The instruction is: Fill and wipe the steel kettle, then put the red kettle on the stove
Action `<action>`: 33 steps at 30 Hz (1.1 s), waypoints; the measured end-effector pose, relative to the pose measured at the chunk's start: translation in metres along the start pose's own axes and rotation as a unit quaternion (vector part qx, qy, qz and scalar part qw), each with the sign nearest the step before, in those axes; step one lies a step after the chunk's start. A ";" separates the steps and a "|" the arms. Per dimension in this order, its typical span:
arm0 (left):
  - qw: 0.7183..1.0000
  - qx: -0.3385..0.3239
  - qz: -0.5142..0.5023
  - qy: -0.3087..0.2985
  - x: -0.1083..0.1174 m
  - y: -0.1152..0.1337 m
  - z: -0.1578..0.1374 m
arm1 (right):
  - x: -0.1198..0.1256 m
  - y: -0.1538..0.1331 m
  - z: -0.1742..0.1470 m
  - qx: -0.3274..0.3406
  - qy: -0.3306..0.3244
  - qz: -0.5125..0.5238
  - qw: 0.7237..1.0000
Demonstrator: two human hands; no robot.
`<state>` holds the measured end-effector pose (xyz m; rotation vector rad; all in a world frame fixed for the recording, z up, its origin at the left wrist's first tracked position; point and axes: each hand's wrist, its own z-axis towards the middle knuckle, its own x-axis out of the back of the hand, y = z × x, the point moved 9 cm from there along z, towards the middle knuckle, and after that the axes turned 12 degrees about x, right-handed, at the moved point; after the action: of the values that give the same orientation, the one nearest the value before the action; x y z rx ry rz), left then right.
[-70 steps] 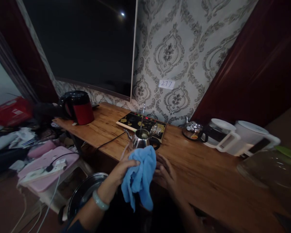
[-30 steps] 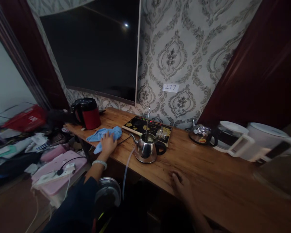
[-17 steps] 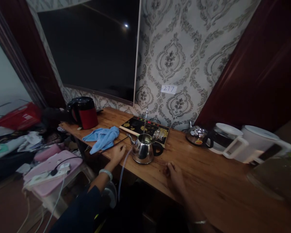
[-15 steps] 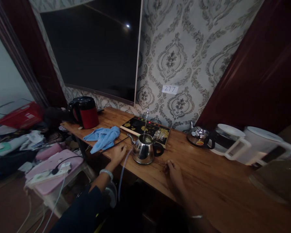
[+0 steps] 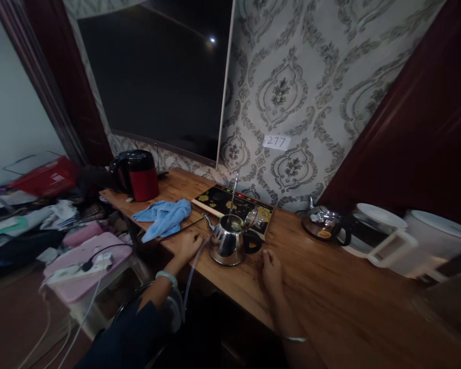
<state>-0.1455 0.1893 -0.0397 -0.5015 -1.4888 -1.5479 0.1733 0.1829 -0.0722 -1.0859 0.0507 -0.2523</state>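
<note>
A shiny metal kettle [image 5: 226, 245] with a black handle stands near the table's front edge, its lid tipped back. Something slim and glossy [image 5: 235, 189] rises above its mouth; whether it is a tube or a stream of water I cannot tell. My left hand [image 5: 189, 247] rests loosely curled on the table edge, left of the kettle beside a clear hose [image 5: 192, 274]. To the right, near the handle, my right hand [image 5: 271, 269] lies with its fingers curled in. Nothing shows in either hand. Behind the kettle is a black panel with gold flowers [image 5: 215, 197] and a lit red light.
A blue cloth [image 5: 167, 218] and a red-and-black electric kettle [image 5: 140, 177] are at the left. A second metal kettle [image 5: 320, 223] and white-handled jugs [image 5: 399, 248] line the right. Below left, a pink stool [image 5: 72, 279] carries a power strip [image 5: 100, 264].
My right hand has shifted slightly toward the kettle's handle. The left hand stays beside the kettle. The view has turned a little to the left.
</note>
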 end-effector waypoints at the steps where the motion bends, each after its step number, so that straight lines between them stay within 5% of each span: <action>1: 1.000 0.005 -0.004 0.005 0.001 -0.001 0.000 | 0.000 0.000 -0.001 -0.003 0.001 0.000 1.000; 33: 0.999 0.014 0.002 0.040 0.006 -0.001 -0.006 | -0.001 -0.007 -0.004 -0.029 -0.002 0.064 0.998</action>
<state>-0.1474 0.1822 -0.0364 -0.4211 -1.4460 -1.5234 0.1701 0.1769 -0.0681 -1.1352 0.1244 -0.1334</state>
